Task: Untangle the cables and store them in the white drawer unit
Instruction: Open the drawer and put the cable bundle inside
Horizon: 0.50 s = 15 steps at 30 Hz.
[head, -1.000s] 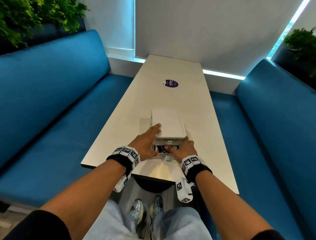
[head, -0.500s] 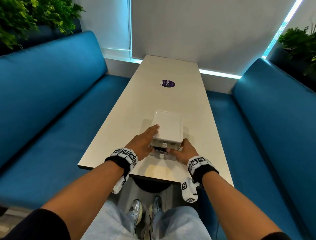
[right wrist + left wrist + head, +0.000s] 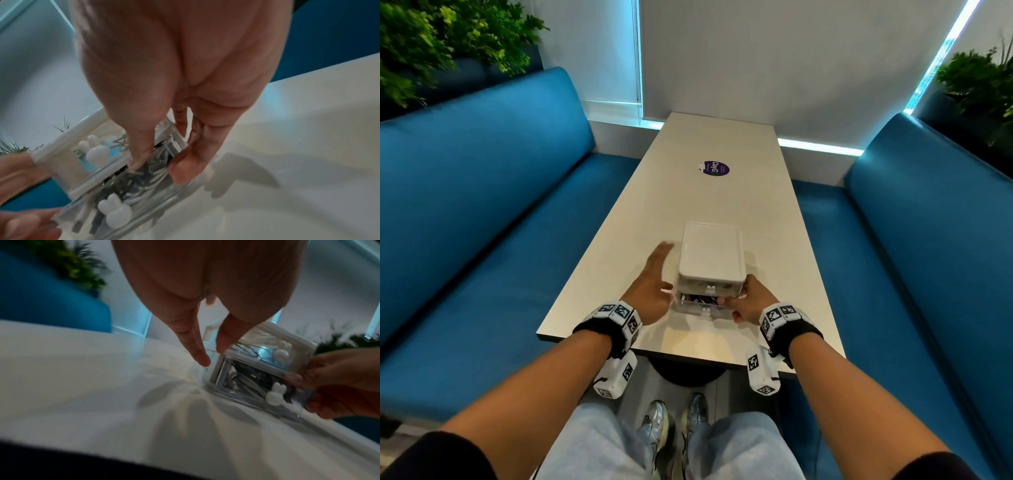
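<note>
Cables (image 3: pixel 131 183) lying in drawer (image 3: pixel 700 307), right hand (image 3: pixel 751 301) pinching its corner, pushing shut remaining; left hand (image 3: pixel 650 284) hovering open, empty.

It looked like a café or lounge booth — two blue upholstered benches (image 3: pixel 482 192) faced each other across a long white table (image 3: pixel 722 198) bearing a round purple sticker (image 3: pixel 716 168), with leafy plants (image 3: pixel 448 37) behind the backrests and strip lighting (image 3: pixel 822 147) along the wall.
</note>
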Each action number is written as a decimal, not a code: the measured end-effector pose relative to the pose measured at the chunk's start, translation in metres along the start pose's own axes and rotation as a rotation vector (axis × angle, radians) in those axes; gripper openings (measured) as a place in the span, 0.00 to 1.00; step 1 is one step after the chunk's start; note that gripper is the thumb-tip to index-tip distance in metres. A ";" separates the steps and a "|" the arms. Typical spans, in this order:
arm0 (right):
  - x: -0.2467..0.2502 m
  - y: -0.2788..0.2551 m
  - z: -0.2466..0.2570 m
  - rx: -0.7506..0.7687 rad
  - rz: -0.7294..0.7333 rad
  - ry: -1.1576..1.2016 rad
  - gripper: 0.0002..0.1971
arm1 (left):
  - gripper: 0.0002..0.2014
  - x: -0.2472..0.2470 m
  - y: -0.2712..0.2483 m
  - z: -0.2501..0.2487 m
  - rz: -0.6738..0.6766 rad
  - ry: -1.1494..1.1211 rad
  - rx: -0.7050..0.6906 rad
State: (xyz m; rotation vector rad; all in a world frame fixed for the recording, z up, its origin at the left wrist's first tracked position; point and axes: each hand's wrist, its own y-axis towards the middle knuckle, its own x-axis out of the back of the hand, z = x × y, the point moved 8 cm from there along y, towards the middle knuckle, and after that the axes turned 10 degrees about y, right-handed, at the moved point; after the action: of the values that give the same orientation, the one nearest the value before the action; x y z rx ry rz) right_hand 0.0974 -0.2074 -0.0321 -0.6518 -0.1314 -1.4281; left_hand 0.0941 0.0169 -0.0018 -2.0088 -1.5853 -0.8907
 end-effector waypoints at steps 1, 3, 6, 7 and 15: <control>0.000 0.000 0.000 -0.001 0.002 -0.005 0.28 | 0.41 0.002 0.000 0.012 -0.022 -0.025 0.092; 0.001 0.000 0.000 -0.005 0.002 -0.006 0.28 | 0.18 -0.001 0.000 0.028 -0.032 -0.055 0.220; 0.001 -0.005 0.001 -0.001 -0.009 -0.012 0.26 | 0.06 -0.010 0.001 0.020 0.030 -0.040 0.225; 0.001 -0.006 0.002 0.001 -0.008 -0.009 0.25 | 0.07 -0.012 0.000 0.016 0.038 -0.048 0.236; -0.001 -0.007 -0.002 -0.001 0.032 0.132 0.21 | 0.09 -0.014 0.001 0.023 -0.015 -0.082 0.329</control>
State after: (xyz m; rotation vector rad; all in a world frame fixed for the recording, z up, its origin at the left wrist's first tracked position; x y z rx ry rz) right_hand 0.0905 -0.2075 -0.0316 -0.5561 -0.0163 -1.4363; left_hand 0.0988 0.0229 -0.0279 -1.8210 -1.6691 -0.5165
